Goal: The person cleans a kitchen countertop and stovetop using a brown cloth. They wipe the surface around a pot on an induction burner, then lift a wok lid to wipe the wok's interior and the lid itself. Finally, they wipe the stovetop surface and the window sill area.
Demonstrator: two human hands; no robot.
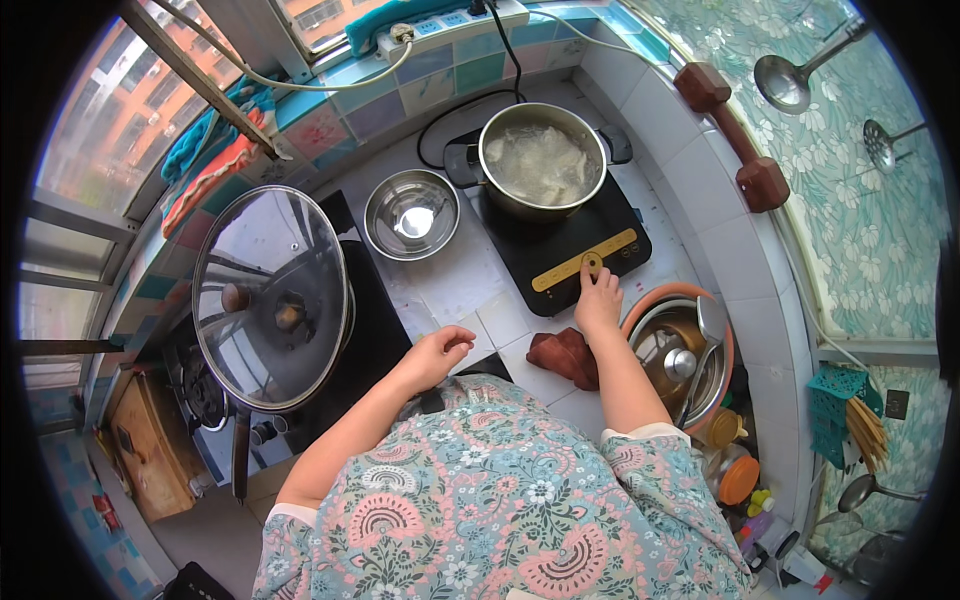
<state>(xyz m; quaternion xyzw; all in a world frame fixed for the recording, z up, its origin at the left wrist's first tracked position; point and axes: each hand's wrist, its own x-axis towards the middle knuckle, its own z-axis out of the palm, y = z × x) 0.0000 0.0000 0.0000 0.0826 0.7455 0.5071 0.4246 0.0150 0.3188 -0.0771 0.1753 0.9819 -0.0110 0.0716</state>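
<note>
Centre frame, your right hand (598,300) holds nothing; its fingertip seems to press the cooktop (560,240) dial (592,265) under the pot (541,170). Your left hand (437,355) hangs loosely curled, empty.

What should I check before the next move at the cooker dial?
1. Right hand on the round dial of the black cooker: ok, fingertips touch it.
2. Pot seated on the cooker: ok, upright, uncovered, whitish food inside.
3. Left hand free: ok, loosely curled over the counter, holding nothing.
4. Brown cloth away from the cooker: ok, it lies on the counter below the right wrist.
5. Empty steel bowl apart from the pot: ok, a gap shows.
6. Dial setting or heat on: cannot tell, too small to read.
</note>
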